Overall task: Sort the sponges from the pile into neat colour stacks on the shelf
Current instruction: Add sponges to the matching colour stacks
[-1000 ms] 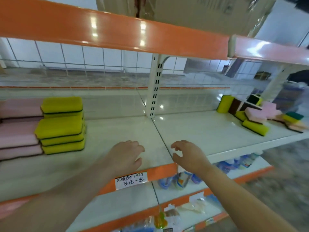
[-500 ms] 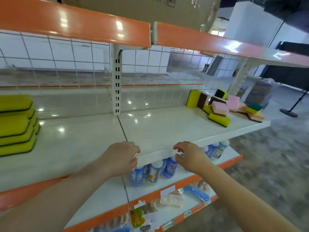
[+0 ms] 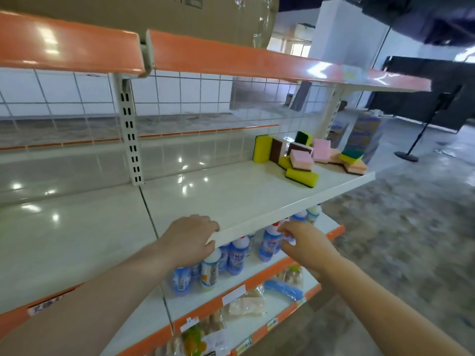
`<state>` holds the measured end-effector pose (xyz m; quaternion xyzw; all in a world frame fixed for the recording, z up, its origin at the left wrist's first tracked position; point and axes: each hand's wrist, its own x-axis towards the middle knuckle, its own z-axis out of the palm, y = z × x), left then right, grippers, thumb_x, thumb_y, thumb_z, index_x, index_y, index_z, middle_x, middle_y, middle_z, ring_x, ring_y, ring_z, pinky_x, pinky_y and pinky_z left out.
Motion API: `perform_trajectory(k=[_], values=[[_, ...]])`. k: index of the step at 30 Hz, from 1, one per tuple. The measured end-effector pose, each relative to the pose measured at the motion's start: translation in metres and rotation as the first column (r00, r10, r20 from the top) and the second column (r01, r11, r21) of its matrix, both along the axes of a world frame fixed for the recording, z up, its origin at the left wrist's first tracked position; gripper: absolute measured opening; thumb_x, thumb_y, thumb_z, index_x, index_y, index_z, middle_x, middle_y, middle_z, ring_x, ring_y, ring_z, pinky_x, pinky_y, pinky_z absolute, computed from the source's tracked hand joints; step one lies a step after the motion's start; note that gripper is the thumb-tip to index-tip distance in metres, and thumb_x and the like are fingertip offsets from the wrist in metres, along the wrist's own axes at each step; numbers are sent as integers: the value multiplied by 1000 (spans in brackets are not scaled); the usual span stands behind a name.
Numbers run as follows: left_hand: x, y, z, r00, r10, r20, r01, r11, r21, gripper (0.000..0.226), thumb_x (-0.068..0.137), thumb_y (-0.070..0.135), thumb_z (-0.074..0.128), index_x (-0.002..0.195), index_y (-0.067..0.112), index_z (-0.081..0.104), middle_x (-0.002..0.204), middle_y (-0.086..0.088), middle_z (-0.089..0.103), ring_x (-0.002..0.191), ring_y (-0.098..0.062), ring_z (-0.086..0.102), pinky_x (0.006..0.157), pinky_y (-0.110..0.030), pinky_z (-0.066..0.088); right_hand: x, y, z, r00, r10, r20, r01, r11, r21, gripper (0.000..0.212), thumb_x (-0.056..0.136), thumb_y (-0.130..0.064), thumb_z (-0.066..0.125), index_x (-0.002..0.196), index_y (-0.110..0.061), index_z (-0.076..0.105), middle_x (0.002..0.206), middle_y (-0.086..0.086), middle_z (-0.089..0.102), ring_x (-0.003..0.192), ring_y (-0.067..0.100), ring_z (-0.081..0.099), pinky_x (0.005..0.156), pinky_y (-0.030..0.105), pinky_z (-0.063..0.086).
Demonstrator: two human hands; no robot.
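Note:
A loose pile of sponges lies at the far right end of the white shelf (image 3: 231, 196). Its nearest piece is a yellow sponge (image 3: 302, 177) lying flat, with a pink sponge (image 3: 301, 160) resting above it. A yellow sponge (image 3: 261, 149) and a brown one (image 3: 276, 150) stand on edge at the pile's left. Another pink sponge (image 3: 321, 150) and a green-topped one (image 3: 351, 154) sit further right. My left hand (image 3: 190, 237) rests with curled fingers over the shelf's front edge. My right hand (image 3: 304, 244) hovers in front of that edge, fingers loosely bent, holding nothing.
Blue-and-white bottles (image 3: 236, 258) stand on the shelf below, with packaged goods (image 3: 246, 304) under those. An orange-edged upper shelf (image 3: 231, 57) carries a cardboard box (image 3: 180, 16). A slotted upright post (image 3: 129, 137) divides the bays. A stand (image 3: 411, 150) is on the concrete floor at right.
The view has swung right: the sorted yellow and pink stacks at left have left the frame, and the pile is closer to centre. Both hands moved right along the shelf's front edge.

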<state>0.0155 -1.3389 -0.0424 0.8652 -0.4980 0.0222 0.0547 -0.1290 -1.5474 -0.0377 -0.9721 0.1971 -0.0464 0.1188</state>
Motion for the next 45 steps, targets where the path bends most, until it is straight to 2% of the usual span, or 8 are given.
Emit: perform_trajectory(k=[9,12,16,22,28,34,39,45], values=[[11,-57,1,997,-77,-14,78,997,19,42,96,35,39,136,24,42,130,3,49,117,-16,45,87,-27,38,-3,-32,-2,996,-86,-20,87,996,34,37,89,-25,52,126,-22,52,119,0,60,103,16,58,85,28,49],[18,-76,3,996,-89,-26,90,996,23,41,95,35,40,135,24,43,129,3,50,117,-17,46,87,-28,39,0,-44,-1,993,-119,-4,119,992,37,34,89,-24,52,123,-21,55,115,0,62,100,17,58,78,24,47],[28,-101,6,992,-119,-43,121,992,40,41,95,34,41,135,24,44,129,2,50,117,-18,46,89,-30,40,7,-61,2,987,-151,-46,153,988,30,34,89,-23,52,122,-17,55,114,4,61,100,23,58,81,33,49],[49,-137,4,985,-164,-52,166,985,38,40,95,34,42,133,24,45,127,2,51,117,-18,45,88,-30,40,23,-87,5,977,-212,-26,213,975,56,36,87,-21,52,122,-15,55,115,5,59,98,24,57,79,31,47],[71,-172,2,978,-196,-66,199,979,50,42,94,36,43,135,24,43,130,2,49,119,-17,44,92,-31,40,37,-111,4,960,-280,-10,280,957,70,40,87,-23,54,127,-18,51,118,3,57,103,22,55,84,32,47],[83,-204,7,977,-208,-41,210,976,49,44,94,37,43,135,23,42,131,1,49,118,-18,46,91,-33,43,42,-140,2,950,-311,30,308,948,77,42,88,-24,54,129,-19,50,121,2,56,105,20,54,81,29,46],[87,-228,6,979,-203,-24,204,976,81,45,94,36,42,137,22,40,134,0,45,121,-19,44,90,-32,41,48,-170,-2,954,-299,22,297,951,85,44,89,-25,53,132,-20,47,125,2,53,107,20,53,77,24,38],[85,-270,2,990,-141,-31,143,985,95,48,95,35,41,140,22,33,136,-1,41,122,-20,42,93,-34,41,54,-220,-3,960,-278,4,278,959,57,45,89,-27,52,134,-22,45,126,0,52,111,19,52,84,28,43]])
